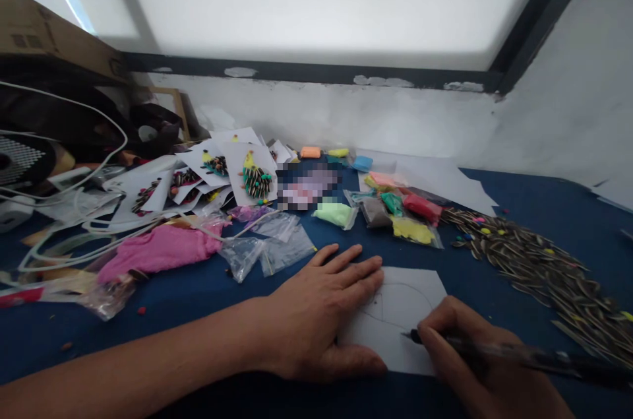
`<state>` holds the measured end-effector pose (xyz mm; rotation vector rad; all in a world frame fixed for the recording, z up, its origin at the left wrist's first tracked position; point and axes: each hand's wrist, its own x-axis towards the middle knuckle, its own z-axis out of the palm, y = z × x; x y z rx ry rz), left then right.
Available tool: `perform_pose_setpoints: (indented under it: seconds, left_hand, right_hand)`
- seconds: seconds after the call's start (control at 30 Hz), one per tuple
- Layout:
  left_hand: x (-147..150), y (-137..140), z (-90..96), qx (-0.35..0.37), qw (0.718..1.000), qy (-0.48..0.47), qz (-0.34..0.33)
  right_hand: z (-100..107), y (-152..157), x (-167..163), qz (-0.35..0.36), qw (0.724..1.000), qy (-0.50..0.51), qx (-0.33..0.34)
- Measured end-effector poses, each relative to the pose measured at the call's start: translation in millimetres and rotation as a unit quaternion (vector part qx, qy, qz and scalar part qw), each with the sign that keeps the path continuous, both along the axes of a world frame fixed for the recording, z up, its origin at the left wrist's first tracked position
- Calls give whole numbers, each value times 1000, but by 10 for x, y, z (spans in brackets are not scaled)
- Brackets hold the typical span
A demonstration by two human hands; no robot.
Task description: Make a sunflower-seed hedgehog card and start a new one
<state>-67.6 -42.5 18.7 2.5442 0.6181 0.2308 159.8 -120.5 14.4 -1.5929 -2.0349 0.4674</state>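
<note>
A small white sheet of paper (405, 356) lies on the blue tabletop, with a thin curved outline drawn on it. My left hand (329, 313) rests flat over the sheet's left side, fingers stretched out. Between the thumb and fingers of my right hand (475, 359) is a black pen (514, 354), its tip at or just above the paper, below the drawn curve. The pen's shaft slants off to the right.
Sunflower seeds (539, 260) spread along the right. Bagged coloured clay (413, 229) lies beyond the paper. Cards with seed-covered figures (256, 175) pile up at back left, near pink clay (163, 249), empty plastic bags (284, 249) and white cables (59, 234). A cardboard box (64, 36) stands far left.
</note>
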Motion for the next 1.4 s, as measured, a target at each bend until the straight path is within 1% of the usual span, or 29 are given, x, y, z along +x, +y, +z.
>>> perform_pose_setpoints:
  seconds: [0.13,0.3,0.57,0.67,0.73,0.93,1.13,1.4]
  left_hand:
    - [-8,4,-14,5,1000,-11,1]
    - [-12,8,-23,4,1000,-11,-1]
    - [-6,14,-20,8,1000,-10,-3]
    - [-10,15,-22,10,1000,-13,-6]
    - [-14,15,-23,9,1000,-12,-6]
    - [-14,17,-19,8,1000,-7,-7]
    - [-6,12,-5,5,1000,4,-3]
    - [-8,11,-5,8,1000,0,-5]
  right_hand:
    - [-16,7,4,-25,1000,-1,7]
    - [-12,17,-5,-13,1000,6,0]
    - [-5,9,-30,-19,1000,8,7]
    - [-7,5,-40,-46,999,10,12]
    - [-6,14,-42,-52,999,12,10]
    - [-12,34,-26,-18,1000,8,4]
    - [-25,5,-36,-33,999,10,15]
    - [-14,25,4,4,1000,-9,12]
